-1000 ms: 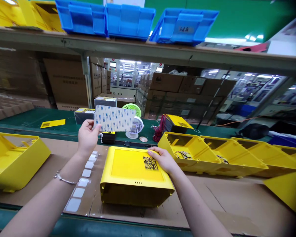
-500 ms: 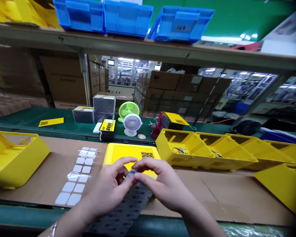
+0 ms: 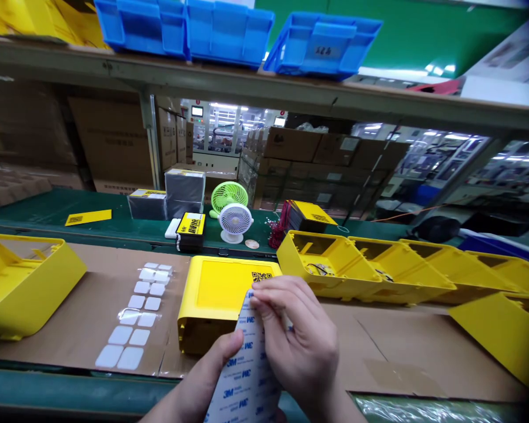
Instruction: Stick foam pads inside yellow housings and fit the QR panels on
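A white adhesive sheet (image 3: 242, 376) printed with blue 3M marks is held upright, close to me. My left hand (image 3: 205, 370) grips its left edge with the thumb in front; its other fingers are mostly hidden behind the sheet. At the top corner, my right hand (image 3: 300, 329) pinches the sheet between thumb and fingertips, the rest of the fingers curled. Just beyond both hands, a yellow plastic housing (image 3: 220, 279) with a QR code lies on the cardboard, partly covered by the sheet and right hand.
White square pads (image 3: 130, 357) lie in two columns on cardboard (image 3: 83, 317) at left. A yellow open housing (image 3: 39, 288) stands farther left. Several more yellow housings (image 3: 330, 282) line the right. Behind are a white fan (image 3: 235, 220), a green fan (image 3: 229, 197) and blue bins (image 3: 229, 29) overhead.
My hands, together at the sheet's top before, have moved apart. The left slid down to the sheet's left edge; the right shifted slightly right. More of the sheet's front and the yellow housing now shows.
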`<state>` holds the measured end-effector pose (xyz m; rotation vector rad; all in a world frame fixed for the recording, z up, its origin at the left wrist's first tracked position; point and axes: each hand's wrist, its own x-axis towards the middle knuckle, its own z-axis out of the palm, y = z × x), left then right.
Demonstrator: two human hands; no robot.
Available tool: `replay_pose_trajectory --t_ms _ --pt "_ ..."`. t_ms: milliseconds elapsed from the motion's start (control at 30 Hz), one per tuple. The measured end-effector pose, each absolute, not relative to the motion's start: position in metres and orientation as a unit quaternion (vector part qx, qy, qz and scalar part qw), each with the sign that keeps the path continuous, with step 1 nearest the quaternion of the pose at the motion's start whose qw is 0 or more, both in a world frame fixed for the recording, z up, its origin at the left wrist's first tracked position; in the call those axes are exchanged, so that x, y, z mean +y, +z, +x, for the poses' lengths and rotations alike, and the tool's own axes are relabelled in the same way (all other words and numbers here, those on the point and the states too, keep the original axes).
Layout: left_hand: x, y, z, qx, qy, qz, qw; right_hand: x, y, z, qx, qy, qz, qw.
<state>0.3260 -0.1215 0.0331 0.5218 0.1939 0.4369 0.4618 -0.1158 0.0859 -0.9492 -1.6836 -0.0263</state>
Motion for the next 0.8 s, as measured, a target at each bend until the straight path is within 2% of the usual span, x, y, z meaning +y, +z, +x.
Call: replay_pose_trajectory --t_ms 300,467,600,800 --pt "-0.122 0.042 0.32 0.166 0.267 0.296 0.902 -0.113 0.086 0.469 -0.734 -0.006 -0.402 0.548" --pt "-0.124 0.049 0.32 0.174 0.286 0.332 0.882 -0.111 0.085 0.467 -0.746 -0.067 -0.392 0.534" --pt "-0.123 0.05 0.318 0.153 0.252 0.293 0.91 -0.111 0.081 0.465 -0.756 -0.119 -0.361 0.533" --pt "-0.118 0.06 0.315 0.103 0.309 0.268 0.907 -0.12 0.078 0.466 -0.778 -0.055 -0.333 0.53"
